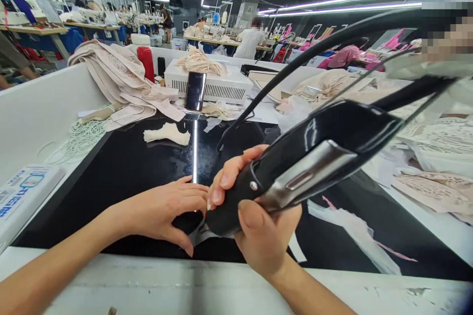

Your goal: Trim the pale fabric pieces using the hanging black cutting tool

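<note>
My right hand [266, 231] is closed around a bulky black hand-held tool [314, 138] with a metal lever along its side. A thick black cable [281, 76] and thinner cords run near its upper right end. Its working tip is hidden, so I cannot tell its kind. My left hand [170, 211], fingers apart and slightly bent, is low over the black mat [118, 167], just left of the tool's lower end. Between the hands, a small pale scrap shows partly under the tool. A cream fabric piece [167, 134] lies farther back.
Pale fabric strips [121, 81] are heaped at back left, near a red thread cone [145, 63]. A phone [195, 91] leans against a white vented box [225, 86]. Lace pieces [436, 184] lie right; a printed white box [27, 197] sits left. People work in the background.
</note>
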Tool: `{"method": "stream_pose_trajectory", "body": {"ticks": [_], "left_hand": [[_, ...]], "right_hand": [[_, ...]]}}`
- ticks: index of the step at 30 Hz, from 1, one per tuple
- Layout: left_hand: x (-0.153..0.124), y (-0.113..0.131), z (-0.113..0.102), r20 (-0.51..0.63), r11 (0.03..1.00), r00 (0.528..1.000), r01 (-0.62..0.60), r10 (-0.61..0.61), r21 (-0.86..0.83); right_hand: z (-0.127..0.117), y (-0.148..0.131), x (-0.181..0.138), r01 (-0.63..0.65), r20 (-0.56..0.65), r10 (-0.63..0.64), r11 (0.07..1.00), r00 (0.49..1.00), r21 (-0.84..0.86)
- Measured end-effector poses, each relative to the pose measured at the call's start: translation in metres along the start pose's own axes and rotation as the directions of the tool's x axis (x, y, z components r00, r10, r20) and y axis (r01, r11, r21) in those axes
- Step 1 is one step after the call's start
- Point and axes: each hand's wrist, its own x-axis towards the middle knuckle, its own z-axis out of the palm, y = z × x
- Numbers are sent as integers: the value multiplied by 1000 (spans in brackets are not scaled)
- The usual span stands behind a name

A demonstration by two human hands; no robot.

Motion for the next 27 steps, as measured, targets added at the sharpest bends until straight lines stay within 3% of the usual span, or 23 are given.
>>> {"method": "stream_pose_trajectory", "body": {"ticks": [10, 12, 15, 18, 20, 27], "left_hand": [[-21, -23, -13, -32, 950, 999, -20, 31, 312], [-24, -31, -18, -89, 921, 995, 3, 34, 390], [-27, -38, -19, -270, 858, 962, 112, 31, 501], [-24, -34, -11, -417, 860, 909, 210, 3, 465], [-19, -26, -1, -450, 902, 893, 220, -33, 372], [2, 5, 26, -363, 962, 928, 169, -82, 215]], "right_hand": [[-29, -12, 18, 62, -107, -72, 993, 992, -97], [-30, -11, 18, 67, -104, -78, 992, 992, -105], [-28, -10, 18, 74, -95, -82, 993, 992, -88], [-25, -8, 19, 65, -107, -73, 995, 992, -80], [-23, -5, 21, 60, -119, -69, 995, 991, -74], [-19, 2, 27, 80, -151, -92, 993, 984, -83]]}}
